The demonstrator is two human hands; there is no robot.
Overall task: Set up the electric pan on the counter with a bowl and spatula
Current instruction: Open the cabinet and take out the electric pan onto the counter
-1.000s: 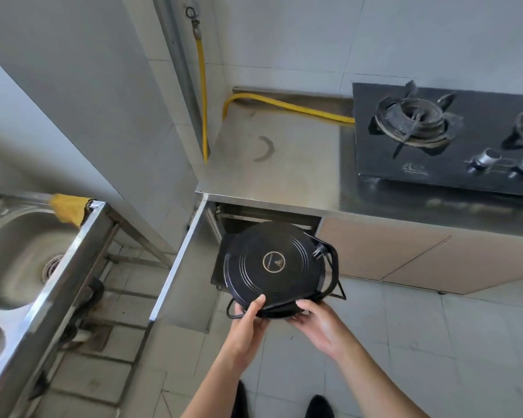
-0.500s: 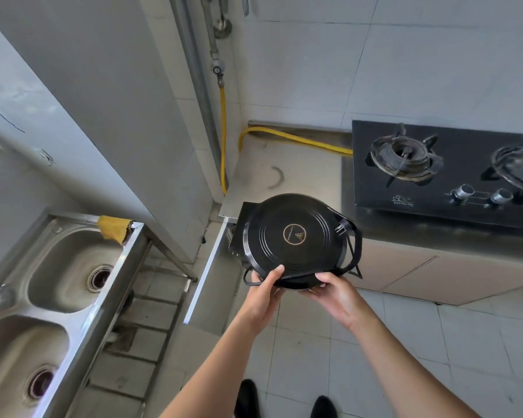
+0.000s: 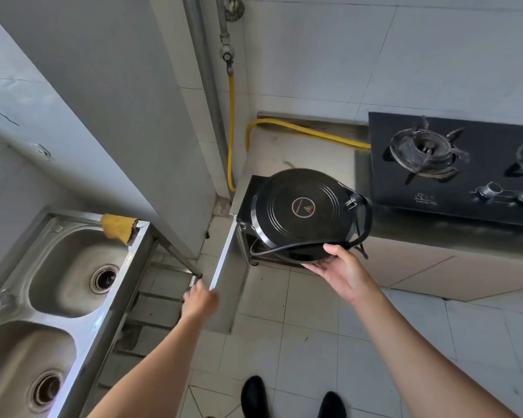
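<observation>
The round black electric pan (image 3: 302, 211), with its black cord looped round it, is held level with the steel counter (image 3: 296, 152) at the counter's front left corner. My right hand (image 3: 341, 271) grips its near rim from below. My left hand (image 3: 200, 300) is blurred and sits at the near corner of the open steel cabinet door (image 3: 224, 263); I cannot tell whether it grips the door. No bowl or spatula is in view.
A black gas hob (image 3: 453, 164) takes up the counter's right part, with a yellow gas hose (image 3: 302, 131) along the back. A double steel sink (image 3: 58, 282) stands at the left with a yellow cloth (image 3: 116, 227) on its rim. Tiled floor lies below.
The pan has risen from the open cabinet to counter height. My left hand has let go of it and moved down and left to the cabinet door; only my right hand holds the pan now.
</observation>
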